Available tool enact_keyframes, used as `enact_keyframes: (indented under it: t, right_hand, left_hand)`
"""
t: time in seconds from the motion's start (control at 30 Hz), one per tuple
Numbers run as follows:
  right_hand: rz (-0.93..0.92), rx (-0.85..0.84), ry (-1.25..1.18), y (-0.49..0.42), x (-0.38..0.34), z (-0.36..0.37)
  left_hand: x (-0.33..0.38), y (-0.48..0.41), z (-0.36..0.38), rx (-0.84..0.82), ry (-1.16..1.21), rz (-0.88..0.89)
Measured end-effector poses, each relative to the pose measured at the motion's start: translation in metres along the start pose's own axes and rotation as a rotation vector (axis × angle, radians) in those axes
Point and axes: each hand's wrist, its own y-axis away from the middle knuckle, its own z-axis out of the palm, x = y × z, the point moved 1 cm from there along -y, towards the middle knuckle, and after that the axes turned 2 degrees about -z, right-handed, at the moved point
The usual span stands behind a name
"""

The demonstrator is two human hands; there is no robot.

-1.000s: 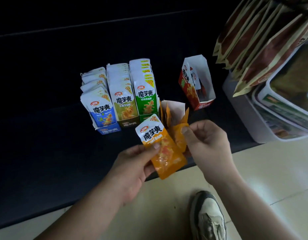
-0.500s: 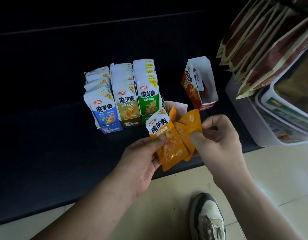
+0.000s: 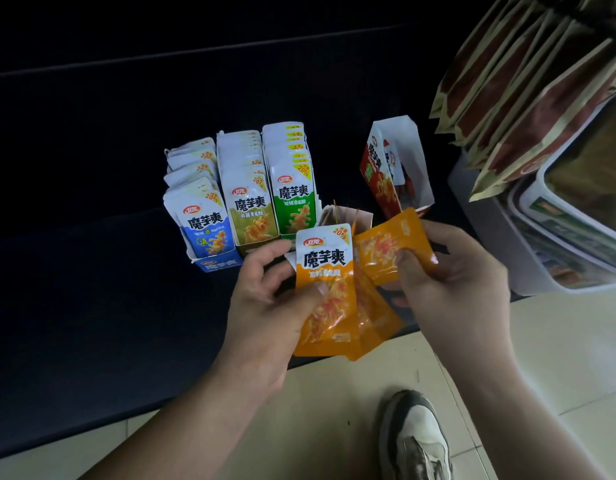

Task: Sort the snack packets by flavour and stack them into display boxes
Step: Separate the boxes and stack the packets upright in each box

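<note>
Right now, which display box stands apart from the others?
The red box, alone at the right, nearly empty; the blue box, olive box and green box stand packed together.

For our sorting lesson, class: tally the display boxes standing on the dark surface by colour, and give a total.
Blue box: 1
Olive box: 1
Green box: 1
Red box: 1
Pale box, half hidden behind the orange packets: 1
Total: 5 boxes

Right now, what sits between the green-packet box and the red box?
Head view: a low open box beside the green-packet box, partly hidden by the held orange packets. Otherwise bare dark shelf up to the red box.
</note>
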Motion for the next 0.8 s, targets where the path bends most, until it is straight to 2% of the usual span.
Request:
enact_keyframes:
  t: [0.13, 0.27, 0.37, 0.47, 0.53, 0.63, 0.8]
  right_hand:
    - [-0.157, 0.155, 0.06, -0.009, -0.008, -0.013]
    - [-0.276, 0.193, 0.152, -0.014, -0.013, -0.012]
    - [-0.402, 0.239, 0.261, -0.02, -0.012, -0.007]
    - [-0.508, 0.363, 0.37, -0.032, -0.019, -0.012]
    - [-0.429, 0.344, 0.419, -0.041, -0.024, -0.01]
    - [-0.328, 0.205, 0.448, -0.045, -0.012, 0.01]
    - [-0.251, 0.091, 0.302, -0.041, 0.003, 0.026]
  left_hand:
    - [0.002, 0.0, -0.013, 0.029, 0.003, 0.014]
    - [0.003, -0.006, -0.026, 0.115, -0.019, 0.073]
    - [0.004, -0.008, -0.026, 0.106, -0.081, 0.131]
    - [0.004, -0.006, -0.024, 0.08, -0.108, 0.143]
    - [0.004, -0.006, -0.022, 0.069, -0.121, 0.154]
    - [0.003, -0.007, -0.017, 0.06, -0.115, 0.169]
    - [0.008, -0.008, -0.01, 0.022, -0.125, 0.209]
